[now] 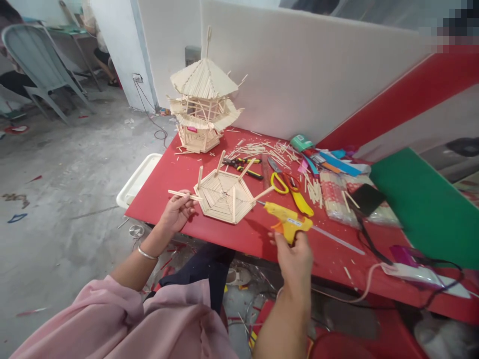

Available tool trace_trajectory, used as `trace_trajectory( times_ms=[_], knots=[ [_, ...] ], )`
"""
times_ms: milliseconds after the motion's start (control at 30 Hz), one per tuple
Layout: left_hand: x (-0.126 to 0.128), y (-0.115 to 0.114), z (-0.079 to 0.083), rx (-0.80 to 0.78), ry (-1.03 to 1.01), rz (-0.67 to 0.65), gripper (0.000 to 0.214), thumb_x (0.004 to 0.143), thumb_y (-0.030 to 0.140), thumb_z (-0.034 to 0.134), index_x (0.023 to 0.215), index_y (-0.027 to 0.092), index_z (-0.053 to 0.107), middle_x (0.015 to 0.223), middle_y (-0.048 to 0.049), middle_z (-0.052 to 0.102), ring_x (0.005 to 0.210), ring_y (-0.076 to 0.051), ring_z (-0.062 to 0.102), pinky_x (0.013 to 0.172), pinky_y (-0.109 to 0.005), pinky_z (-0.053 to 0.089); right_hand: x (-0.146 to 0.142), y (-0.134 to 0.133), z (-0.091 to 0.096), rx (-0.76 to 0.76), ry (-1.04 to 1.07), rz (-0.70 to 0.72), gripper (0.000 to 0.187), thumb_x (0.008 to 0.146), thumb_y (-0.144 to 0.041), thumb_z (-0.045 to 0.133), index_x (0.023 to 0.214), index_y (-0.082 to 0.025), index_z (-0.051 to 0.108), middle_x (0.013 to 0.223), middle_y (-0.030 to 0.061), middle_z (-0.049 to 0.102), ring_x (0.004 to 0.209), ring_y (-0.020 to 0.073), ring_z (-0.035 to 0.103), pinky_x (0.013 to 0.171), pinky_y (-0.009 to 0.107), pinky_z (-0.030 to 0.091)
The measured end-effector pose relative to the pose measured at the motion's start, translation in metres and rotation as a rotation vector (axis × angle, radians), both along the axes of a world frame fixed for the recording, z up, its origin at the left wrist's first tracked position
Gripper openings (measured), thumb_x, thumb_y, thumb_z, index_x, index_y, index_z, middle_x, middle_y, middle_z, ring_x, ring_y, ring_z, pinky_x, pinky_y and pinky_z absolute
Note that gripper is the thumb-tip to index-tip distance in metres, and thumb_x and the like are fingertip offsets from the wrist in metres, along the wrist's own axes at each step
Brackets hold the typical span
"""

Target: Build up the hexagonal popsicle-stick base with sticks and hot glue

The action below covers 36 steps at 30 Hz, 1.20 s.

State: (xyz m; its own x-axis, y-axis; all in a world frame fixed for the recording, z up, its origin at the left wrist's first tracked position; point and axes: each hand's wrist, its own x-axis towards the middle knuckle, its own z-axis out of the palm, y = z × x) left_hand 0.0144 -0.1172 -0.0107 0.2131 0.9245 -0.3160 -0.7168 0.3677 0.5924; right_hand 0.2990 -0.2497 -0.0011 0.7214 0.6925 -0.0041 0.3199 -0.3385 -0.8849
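The left hand (175,213) pinches a stick (174,192), maybe so both ends stay free. The base (219,209) lies flat between the hands, likely so both can reach it. The right hand (295,255) wraps the gun's (286,218) handle, likely to stay off the hot tip. That arm reaches forward; the left fingers curl loosely.

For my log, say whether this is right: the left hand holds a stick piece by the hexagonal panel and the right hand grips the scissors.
No: the right hand grips a glue gun, not the scissors; the head view shows it. The left hand holds a stick piece by the hexagonal panel.
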Motion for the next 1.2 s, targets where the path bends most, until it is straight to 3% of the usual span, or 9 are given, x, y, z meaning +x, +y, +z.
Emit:
trace_trajectory(
  times_ms=[167, 267, 367, 533, 867, 1200],
  knots=[
    [-0.001, -0.001, 0.002, -0.027, -0.029, -0.006, 0.016, 0.079, 0.008, 0.075, 0.083, 0.016, 0.061, 0.065, 0.0017, 0.069, 0.063, -0.013, 0.074, 0.048, -0.014, 0.052, -0.061, 0.009, 0.023, 0.008, -0.093, 0.191, 0.023, 0.08, -0.044, 0.056, 0.09, -0.023, 0.057, 0.062, -0.0027, 0.061, 0.053, 0.018, 0.054, 0.055, 0.029, 0.041],
    [-0.003, -0.001, 0.003, -0.059, -0.064, -0.006, 0.011, 0.082, 0.008, 0.069, 0.082, 0.016, 0.061, 0.067, -0.0005, 0.071, 0.064, -0.015, 0.074, 0.048, -0.016, 0.052, -0.084, 0.018, 0.027, 0.04, -0.251, 0.249, 0.034, 0.082, -0.056, 0.059, 0.088, -0.022, 0.058, 0.066, -0.0008, 0.061, 0.058, 0.0186, 0.056, 0.058, 0.03, 0.041],
    [-0.004, -0.001, 0.004, -0.101, -0.083, 0.0, 0.008, 0.086, 0.008, 0.064, 0.082, 0.015, 0.062, 0.068, -0.0024, 0.072, 0.064, -0.016, 0.075, 0.048, -0.017, 0.052, -0.098, 0.027, 0.025, 0.018, -0.422, 0.189, 0.054, 0.083, -0.074, 0.056, 0.086, -0.021, 0.06, 0.066, 0.0021, 0.061, 0.06, 0.0206, 0.059, 0.058, 0.03, 0.039],
    [-0.003, -0.002, 0.005, -0.126, -0.082, 0.002, 0.009, 0.086, 0.007, 0.065, 0.081, 0.015, 0.062, 0.063, -0.0012, 0.069, 0.061, -0.015, 0.074, 0.046, -0.016, 0.051, -0.109, 0.035, 0.021, 0.014, -0.575, 0.146, 0.067, 0.091, -0.08, 0.041, 0.092, -0.018, 0.065, 0.074, 0.0079, 0.067, 0.068, 0.0246, 0.064, 0.058, 0.031, 0.038],
    [-0.002, -0.004, 0.009, -0.116, -0.063, 0.011, 0.012, 0.086, 0.006, 0.064, 0.078, 0.014, 0.061, 0.061, -0.0005, 0.067, 0.06, -0.015, 0.073, 0.045, -0.015, 0.05, -0.114, 0.038, 0.016, 0.03, -0.691, 0.164, 0.065, 0.097, -0.076, 0.038, 0.095, -0.017, 0.066, 0.077, 0.0081, 0.067, 0.068, 0.0235, 0.065, 0.056, 0.03, 0.036],
    [-0.001, -0.004, 0.01, -0.099, -0.033, 0.003, 0.013, 0.087, 0.009, 0.064, 0.077, 0.015, 0.059, 0.059, 0.0015, 0.066, 0.058, -0.013, 0.072, 0.045, -0.014, 0.051, -0.115, 0.037, 0.016, 0.042, -0.679, 0.146, 0.068, 0.096, -0.078, 0.035, 0.09, -0.017, 0.065, 0.073, 0.0065, 0.065, 0.064, 0.0218, 0.062, 0.055, 0.03, 0.036]
  ],
)
